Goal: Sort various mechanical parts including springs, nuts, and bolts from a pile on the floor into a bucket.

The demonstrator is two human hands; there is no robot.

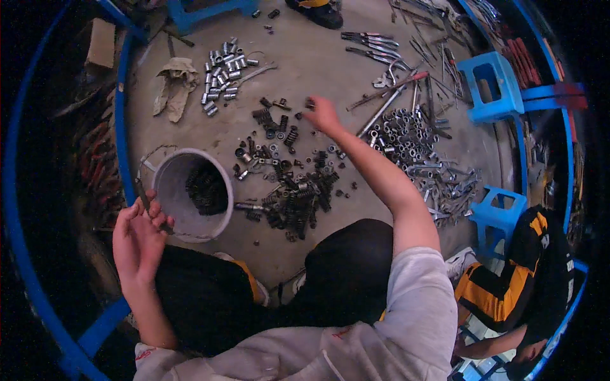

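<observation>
My left hand (140, 228) is closed around the grip of the wire bail handle (147, 202) of a pale plastic bucket (228, 190). Tilted toward me, the bucket holds a heap of dark coil springs (206, 188). My right hand (323, 115) reaches out over the floor, its fingertips pinching a small dark metal part (310, 103) whose kind is unclear. Just left of that hand lie loose coil springs (290, 136). A larger pile of dark springs and small fittings (300, 195) spreads between the bucket and my right forearm.
Shiny sockets (221, 71) lie beyond the bucket, near crumpled brown paper (176, 85). Pliers (374, 45) are at the far right. Ring-shaped metal pieces (405, 133) and wrenches (452, 190) lie right of my arm. Blue stools (493, 85) and a seated person (519, 271) are on the right.
</observation>
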